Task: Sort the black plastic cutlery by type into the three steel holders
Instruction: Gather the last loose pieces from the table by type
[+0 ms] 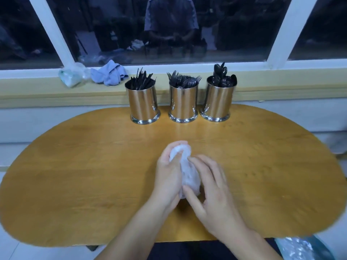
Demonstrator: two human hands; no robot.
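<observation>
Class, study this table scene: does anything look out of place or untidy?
The three steel holders stand upright with the cutlery sorted. Only leftovers stand out: a crumpled clear wrapper held by both hands, and a blue cloth bunched on the sill.

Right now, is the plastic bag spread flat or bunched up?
Bunched up: the plastic bag is crumpled into a wad, gripped between the left hand and right hand.

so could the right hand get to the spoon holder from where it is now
Probably yes, once freed: the right hand is gripping the crumpled clear bag with the left hand, but bare table lies between it and the spoon holder.
</observation>
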